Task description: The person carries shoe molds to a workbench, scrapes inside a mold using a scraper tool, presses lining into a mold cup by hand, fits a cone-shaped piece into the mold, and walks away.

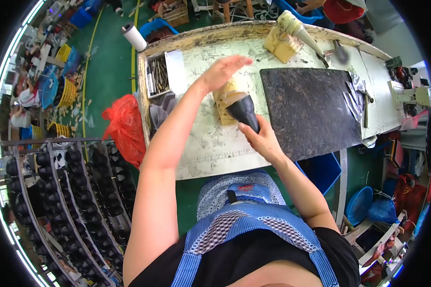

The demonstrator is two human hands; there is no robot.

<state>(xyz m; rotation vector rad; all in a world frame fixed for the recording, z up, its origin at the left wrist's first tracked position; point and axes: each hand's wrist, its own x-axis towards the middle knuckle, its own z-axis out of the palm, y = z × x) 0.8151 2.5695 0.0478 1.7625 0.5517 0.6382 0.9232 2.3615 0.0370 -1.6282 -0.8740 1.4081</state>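
Note:
My right hand (pixel 264 139) grips the narrow lower end of a black, tapered shoe (pixel 244 113), thumb along its near side. The shoe's wider end shows a pale edge and rests against a yellowish block stand (pixel 224 114). Whether the shoe is fitted over the stand or only touches it, I cannot tell. Above the stand, my left hand (pixel 226 71) is held flat with fingers stretched to the right, apart from the shoe. Nothing shows in it.
A dark mat (pixel 309 107) lies right of the shoe, with metal tools (pixel 357 103) at its edge. Behind it stands another yellowish block (pixel 281 45). A box of thin tools (pixel 157 76) sits at left. Beside the table are a red bag (pixel 125 126) and racks of black shoes (pixel 72 191).

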